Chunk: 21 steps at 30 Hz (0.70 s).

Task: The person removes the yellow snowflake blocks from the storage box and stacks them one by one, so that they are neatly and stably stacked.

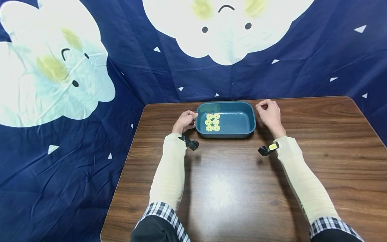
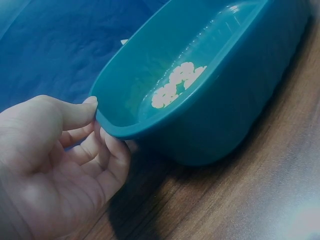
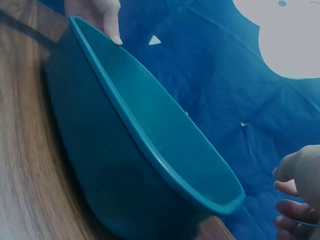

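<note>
A teal rectangular basin (image 1: 239, 122) with rounded corners sits near the table's far edge. Flat yellow flower shapes (image 1: 216, 128) show on the left part of its floor, in two columns. At the basin's left end my left hand (image 1: 185, 121) pinches the rim, thumb on top and fingers curled below, as the left wrist view shows. My right hand (image 1: 270, 113) is just beyond the right end, its fingers loosely bent and holding nothing. In the right wrist view a gap separates that hand (image 3: 302, 192) from the rim (image 3: 235, 200).
The brown wood-grain table (image 1: 223, 178) runs from my arms to a dark blue cloth backdrop (image 1: 136, 67) with white clouds. A small black camera (image 1: 192, 144) is strapped to the left wrist, another (image 1: 265, 150) to the right.
</note>
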Available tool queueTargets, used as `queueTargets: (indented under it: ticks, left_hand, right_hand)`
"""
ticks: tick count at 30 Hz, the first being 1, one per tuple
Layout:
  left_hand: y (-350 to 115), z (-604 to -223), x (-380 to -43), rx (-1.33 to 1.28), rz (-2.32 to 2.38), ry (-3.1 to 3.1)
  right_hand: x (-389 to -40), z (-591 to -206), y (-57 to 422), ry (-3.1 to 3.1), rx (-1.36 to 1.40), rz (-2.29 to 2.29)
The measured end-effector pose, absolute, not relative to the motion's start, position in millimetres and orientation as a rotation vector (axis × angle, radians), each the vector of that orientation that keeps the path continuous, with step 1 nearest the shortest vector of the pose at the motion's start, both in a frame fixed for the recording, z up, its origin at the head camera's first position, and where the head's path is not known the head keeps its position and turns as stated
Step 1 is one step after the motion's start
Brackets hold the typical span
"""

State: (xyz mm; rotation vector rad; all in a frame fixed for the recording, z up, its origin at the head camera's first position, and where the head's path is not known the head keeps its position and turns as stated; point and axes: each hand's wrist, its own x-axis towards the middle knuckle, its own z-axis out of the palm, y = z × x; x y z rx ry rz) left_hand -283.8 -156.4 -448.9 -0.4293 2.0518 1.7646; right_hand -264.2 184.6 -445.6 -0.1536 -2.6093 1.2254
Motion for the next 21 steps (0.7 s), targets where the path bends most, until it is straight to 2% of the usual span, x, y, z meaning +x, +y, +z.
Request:
queueTargets:
  ticks: [21]
  left_hand:
    - [-156.0,-448.3,-285.1,-0.443,1.745,2.068]
  right_hand:
    - [-263.9,-441.8,132.7,-2.609,0.13,1.382]
